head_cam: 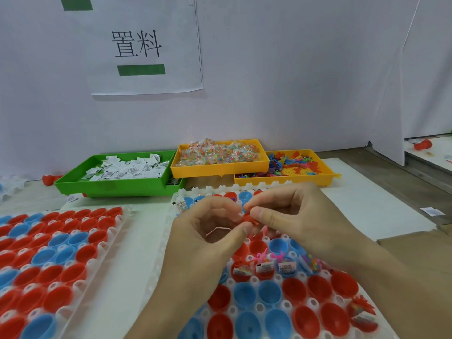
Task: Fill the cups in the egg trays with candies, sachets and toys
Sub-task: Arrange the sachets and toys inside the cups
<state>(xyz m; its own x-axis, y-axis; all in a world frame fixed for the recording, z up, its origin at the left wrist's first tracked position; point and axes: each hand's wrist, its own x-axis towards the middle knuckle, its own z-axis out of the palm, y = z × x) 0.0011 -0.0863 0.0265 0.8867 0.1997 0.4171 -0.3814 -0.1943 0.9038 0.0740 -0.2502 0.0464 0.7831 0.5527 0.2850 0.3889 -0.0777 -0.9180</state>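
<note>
While both hands (208,231) (293,216) pinch it, the red toy (247,219) sits between their fingertips above the egg tray (269,299)

Three bins (220,167) behind two egg trays (117,231), seemingly touching.

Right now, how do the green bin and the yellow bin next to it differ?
The green bin holds white paper sachets; the yellow bin holds clear bags of colourful candy. The green bin sits further left and nearer the person; the yellow bin looks raised, its right end seemingly resting on another yellow bin. Both are shallow rectangular plastic bins along the wall.
</note>
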